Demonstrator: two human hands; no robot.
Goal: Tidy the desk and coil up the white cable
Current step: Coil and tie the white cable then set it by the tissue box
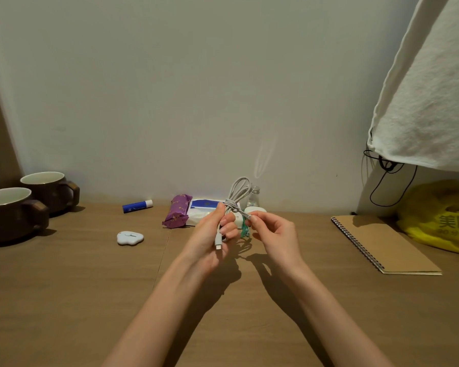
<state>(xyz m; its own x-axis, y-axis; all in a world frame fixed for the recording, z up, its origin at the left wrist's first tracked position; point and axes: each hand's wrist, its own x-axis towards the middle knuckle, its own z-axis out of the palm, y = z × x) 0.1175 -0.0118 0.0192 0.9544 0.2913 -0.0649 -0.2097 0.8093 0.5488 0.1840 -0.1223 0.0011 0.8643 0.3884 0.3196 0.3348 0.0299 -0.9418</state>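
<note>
From the head view, the left hand (211,235) grips the bundled white cable (239,190) above the tabletop (90,287), fingers curled round the bundle's middle. The cable's loops stand up past the thumb and one plug hangs down below the fingers. The right hand (274,234), just beside it, pinches the cable's other end between thumb and forefinger, where a strand crosses the bundle. Behind the hands lie a tissue pack (200,211), a purple packet (176,211) and something green, perhaps a wrapper.
</note>
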